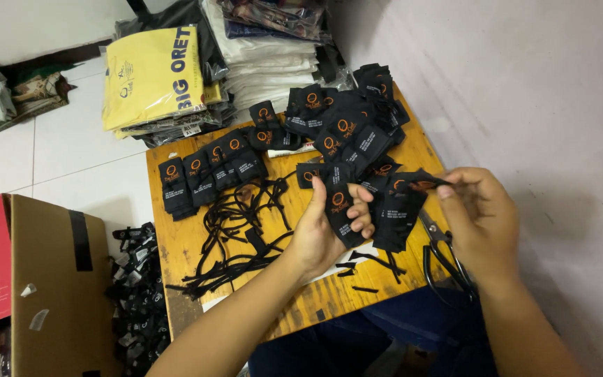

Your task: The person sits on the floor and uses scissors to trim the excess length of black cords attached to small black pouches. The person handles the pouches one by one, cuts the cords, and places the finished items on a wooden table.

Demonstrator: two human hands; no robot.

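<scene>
On the floor at far left sits a box [43,279]; cords [235,237] lie loose mid-tabletop [176,251]. Our left hand [326,230] closes its grip on a tag [340,209], upright for threading. Our right hand [479,216] pinches another tag [413,185], scissors [441,255] just beneath.

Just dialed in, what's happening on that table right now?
A person sits at a small wooden table covered with black hang tags and loose black strings. The left hand holds one tag upright, while the right hand pinches something dark at its fingertips, near a tag stack. Scissors lie under the right hand. More tags lie in a row at the table's left.
</scene>
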